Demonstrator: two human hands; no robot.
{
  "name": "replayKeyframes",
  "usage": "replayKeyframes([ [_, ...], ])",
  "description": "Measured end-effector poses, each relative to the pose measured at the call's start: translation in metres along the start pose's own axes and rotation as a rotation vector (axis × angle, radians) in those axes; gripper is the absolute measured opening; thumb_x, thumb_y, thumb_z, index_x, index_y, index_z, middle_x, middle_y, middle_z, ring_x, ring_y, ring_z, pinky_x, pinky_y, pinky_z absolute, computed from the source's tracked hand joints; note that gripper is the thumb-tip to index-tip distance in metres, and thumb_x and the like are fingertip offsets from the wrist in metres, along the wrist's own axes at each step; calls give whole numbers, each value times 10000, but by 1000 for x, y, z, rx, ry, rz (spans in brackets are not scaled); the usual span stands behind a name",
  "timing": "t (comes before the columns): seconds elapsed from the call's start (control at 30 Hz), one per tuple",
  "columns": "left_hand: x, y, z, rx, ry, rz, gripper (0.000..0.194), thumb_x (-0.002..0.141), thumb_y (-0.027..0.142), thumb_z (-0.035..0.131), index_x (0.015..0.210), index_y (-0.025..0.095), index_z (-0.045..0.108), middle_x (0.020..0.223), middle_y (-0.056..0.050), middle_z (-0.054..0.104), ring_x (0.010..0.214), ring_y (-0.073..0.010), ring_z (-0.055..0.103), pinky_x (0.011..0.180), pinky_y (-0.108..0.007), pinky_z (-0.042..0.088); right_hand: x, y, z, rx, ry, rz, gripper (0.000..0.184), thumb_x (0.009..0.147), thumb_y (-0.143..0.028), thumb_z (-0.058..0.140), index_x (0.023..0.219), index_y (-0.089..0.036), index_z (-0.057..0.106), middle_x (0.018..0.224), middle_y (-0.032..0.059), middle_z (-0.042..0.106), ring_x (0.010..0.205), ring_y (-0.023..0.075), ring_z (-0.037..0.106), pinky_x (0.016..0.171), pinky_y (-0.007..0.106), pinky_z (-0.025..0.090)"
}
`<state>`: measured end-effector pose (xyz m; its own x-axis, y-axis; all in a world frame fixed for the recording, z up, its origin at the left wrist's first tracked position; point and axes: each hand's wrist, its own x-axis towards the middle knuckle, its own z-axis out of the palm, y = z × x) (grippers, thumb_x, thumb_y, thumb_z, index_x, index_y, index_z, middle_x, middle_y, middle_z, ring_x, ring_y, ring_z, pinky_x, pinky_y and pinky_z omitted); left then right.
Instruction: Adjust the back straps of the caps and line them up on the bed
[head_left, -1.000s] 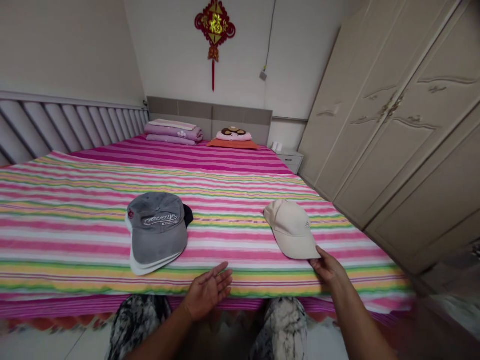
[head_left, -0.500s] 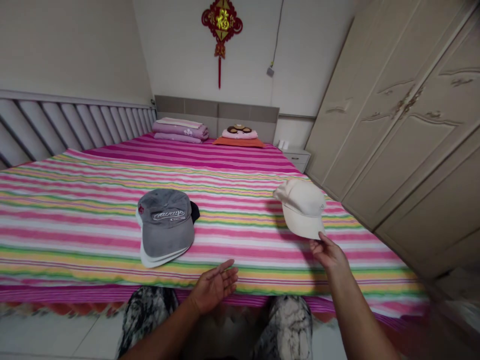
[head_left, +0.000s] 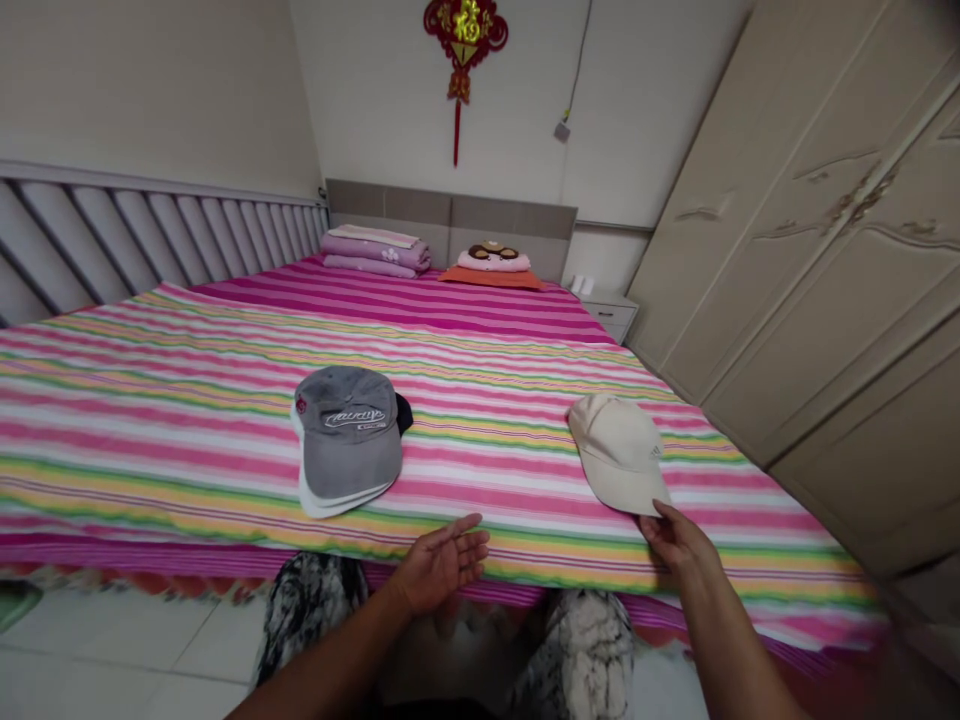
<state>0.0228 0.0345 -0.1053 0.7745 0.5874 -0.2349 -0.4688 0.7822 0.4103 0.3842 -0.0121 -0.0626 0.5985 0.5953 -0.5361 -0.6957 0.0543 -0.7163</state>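
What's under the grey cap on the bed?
Under the grey cap a white brim shows, and a black edge sticks out behind; the stack lies on the striped bedspread. What lies beneath stays covered.

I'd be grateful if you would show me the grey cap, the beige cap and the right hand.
Grey baseball cap point(head_left: 346, 435), head view, on the crown.
Beige baseball cap point(head_left: 616, 450), head view, on the crown.
Right hand point(head_left: 679, 545), head view, on its back.
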Motion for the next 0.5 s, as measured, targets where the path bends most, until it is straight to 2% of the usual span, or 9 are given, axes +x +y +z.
replayKeyframes([
  [0.17, -9, 5, 7, -8, 62, 33, 290, 784, 198, 491, 1040, 99, 583, 879, -91, 670, 812, -187, 616, 763, -310, 410, -17, -1, 6, -51, 76, 53, 185, 798, -10, 449, 710, -161, 507, 472, -53, 543, 382, 71, 530, 384, 150, 489],
  [0.27, -20, 16, 6, -31, 129, 105, 278, 783, 181, 493, 1032, 90, 577, 848, -91, 670, 781, -180, 621, 726, -296, 423, -38, 6, 6, -98, 24, 122, 193, 780, -7, 434, 725, -167, 528, 550, 10, 626, 489, 128, 620, 449, 207, 545],
  [0.37, -36, 31, 0, -68, 208, 204, 257, 790, 156, 482, 1024, 94, 569, 825, -84, 667, 752, -168, 624, 691, -279, 436, -60, 28, 5, -139, -103, 227, 202, 762, 7, 430, 770, -146, 560, 674, 67, 680, 601, 157, 661, 520, 245, 567],
  [0.5, -59, 48, -8, -138, 365, 348, 200, 816, 160, 464, 978, 101, 566, 815, -74, 663, 741, -149, 627, 705, -267, 455, -83, 73, 9, -232, -230, 345, 181, 735, 14, 487, 780, -128, 591, 694, 80, 695, 598, 157, 662, 540, 250, 562],
])
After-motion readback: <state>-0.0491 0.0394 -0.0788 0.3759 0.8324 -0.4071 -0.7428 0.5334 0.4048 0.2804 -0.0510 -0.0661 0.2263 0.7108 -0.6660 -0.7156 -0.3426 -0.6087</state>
